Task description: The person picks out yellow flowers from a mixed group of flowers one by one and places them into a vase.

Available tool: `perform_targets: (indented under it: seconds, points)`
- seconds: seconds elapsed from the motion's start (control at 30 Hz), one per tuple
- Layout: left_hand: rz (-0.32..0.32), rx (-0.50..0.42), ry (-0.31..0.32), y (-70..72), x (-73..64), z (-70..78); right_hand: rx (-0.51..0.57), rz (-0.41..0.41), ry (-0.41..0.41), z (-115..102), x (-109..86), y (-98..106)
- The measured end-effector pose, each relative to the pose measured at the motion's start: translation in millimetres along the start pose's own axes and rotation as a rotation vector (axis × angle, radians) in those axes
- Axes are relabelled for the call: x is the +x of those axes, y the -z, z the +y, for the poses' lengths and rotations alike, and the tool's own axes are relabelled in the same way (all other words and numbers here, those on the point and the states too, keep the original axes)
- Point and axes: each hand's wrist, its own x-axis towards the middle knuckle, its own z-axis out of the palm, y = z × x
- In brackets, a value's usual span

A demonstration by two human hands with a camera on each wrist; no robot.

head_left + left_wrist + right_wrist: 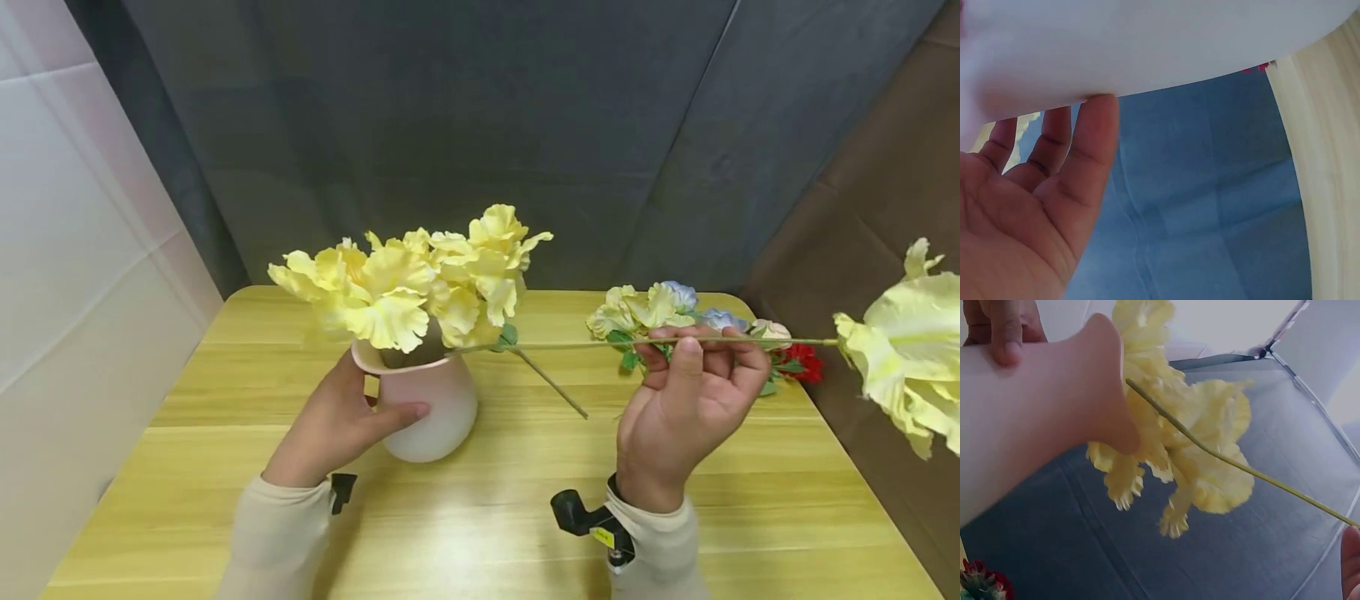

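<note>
A white vase with a flared, pinkish rim (431, 412) stands on the table, with yellow artificial flowers (397, 287) crowding its mouth. My left hand (330, 425) grips the vase's left side, thumb across the front; in the left wrist view its fingertips (1102, 106) press the white wall. Between thumb and fingers, my right hand (690, 408) pinches the stem of another yellow flower (903, 350). That stem lies nearly level, bloom to the far right, and its cut end (1132, 384) is right by the vase rim in the right wrist view.
Behind my right hand, a loose group of flowers lies on the wooden table (480, 542): pale yellow blooms (637, 308), blue ones (722, 320) and a red one (804, 363). A bare stem piece (551, 383) slants right of the vase. A dark grey curtain (450, 125) hangs behind.
</note>
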Motion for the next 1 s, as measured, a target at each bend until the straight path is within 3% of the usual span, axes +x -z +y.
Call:
perform_targets:
  seconds: [0.27,0.5,0.77,1.0]
  points:
    - [0.007,0.045,-0.028,-0.4,-0.6,-1.8,-0.009,-0.125,-0.031,15,-20.9,-14]
    - [0.019,0.147,-0.084,1.9,0.2,-2.0,-0.121,-0.212,-0.01,26,-38.5,-25]
    - [0.019,0.198,-0.094,-2.5,0.9,0.8,-0.13,-0.225,0.008,28,-34.8,-24]
    - [0.037,0.214,-0.096,-4.0,-0.1,1.1,-0.12,-0.3,-0.07,29,-38.3,-25]
